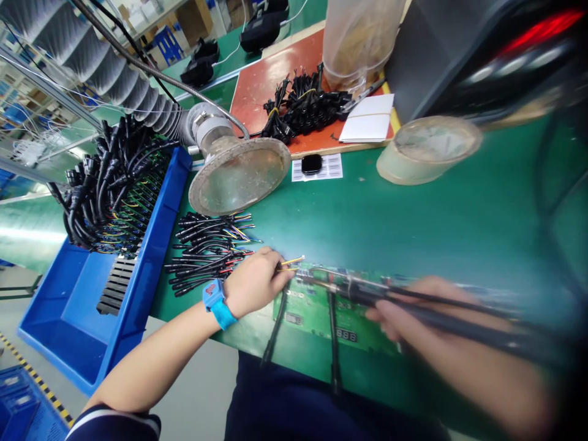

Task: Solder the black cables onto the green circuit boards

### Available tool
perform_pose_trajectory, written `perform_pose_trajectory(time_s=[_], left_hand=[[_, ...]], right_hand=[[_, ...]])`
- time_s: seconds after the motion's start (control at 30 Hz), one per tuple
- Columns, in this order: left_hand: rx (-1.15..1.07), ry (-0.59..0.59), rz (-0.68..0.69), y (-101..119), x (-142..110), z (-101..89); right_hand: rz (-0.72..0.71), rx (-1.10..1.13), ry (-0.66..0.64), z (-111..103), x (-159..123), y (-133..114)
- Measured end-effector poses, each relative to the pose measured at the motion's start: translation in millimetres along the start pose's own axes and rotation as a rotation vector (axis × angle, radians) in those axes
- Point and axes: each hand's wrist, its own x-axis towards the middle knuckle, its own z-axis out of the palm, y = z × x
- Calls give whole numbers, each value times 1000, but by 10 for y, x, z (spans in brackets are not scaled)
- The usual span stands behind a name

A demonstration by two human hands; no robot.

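Note:
My left hand, with a blue wrist strap, pinches a cable whose yellow-tipped wires point right over the edge of a green circuit board. My right hand is blurred and wraps round a soldering iron with a thin feed tube along it. Its tip is close to the wires at the board's upper left; whether it touches cannot be told. A black cable hangs from the board toward me, and another lies to its left. A digit display sits on the board.
Loose black cables lie left of the board. A blue bin holds wired boards. A fume extractor hood overhangs the green table. Behind are a tape roll, cable bundles on an orange board and a dark machine.

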Motion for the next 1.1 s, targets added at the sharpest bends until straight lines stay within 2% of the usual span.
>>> perform_pose_trajectory(time_s=[0.13,0.23,0.4,0.53,0.73,0.97,1.1], left_hand=[[11,-2,-6,6,0,-6],[18,-8,-22,20,1,-18],[21,-2,-35,50,26,-48],[-5,17,-34,56,39,-64],[-19,79,-21,76,-5,-35],[-133,177,-57,120,-95,62],[-205,191,-59,140,-109,76]], right_hand=[[-68,-11,23,9,-1,27],[-46,12,25,19,7,59],[33,163,165,-5,34,69],[-36,82,221,-38,53,26],[-114,72,179,-40,58,-2],[-102,96,166,-28,57,10],[-67,122,142,-22,54,21]])
